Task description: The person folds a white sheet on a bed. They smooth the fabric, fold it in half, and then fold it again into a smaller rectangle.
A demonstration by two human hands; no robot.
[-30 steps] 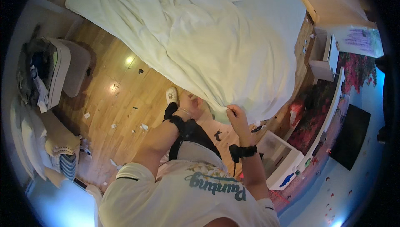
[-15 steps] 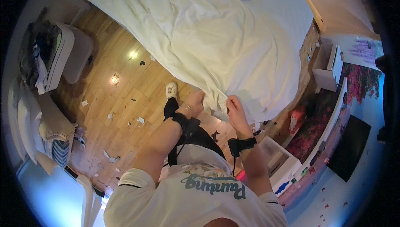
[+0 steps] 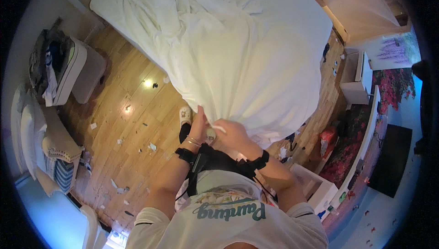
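Observation:
A large white bed sheet (image 3: 256, 61) lies over the bed, with folds fanning out from the near edge where my hands are. My right hand (image 3: 235, 137) is closed round the gathered edge of the sheet, pulling it taut toward my body. Close beside it, my left hand (image 3: 198, 128) pinches the sheet's edge, one finger pointing up along the cloth. Both hands are in front of my waist. Wrinkles stay bunched at the far left of the sheet, while its right side lies smoother.
Scraps litter the wooden floor (image 3: 132, 135). An open suitcase (image 3: 68, 73) with clothes stands at the left, near a beige chair (image 3: 59, 146) with pillows. White drawers (image 3: 313, 187) and a red bag (image 3: 328, 140) are at the right. My shoe (image 3: 185, 114) is by the bed.
The sheet has been drawn toward me and stretched into straighter folds. My right hand has moved left and my left hand slightly left, bringing the two closer together.

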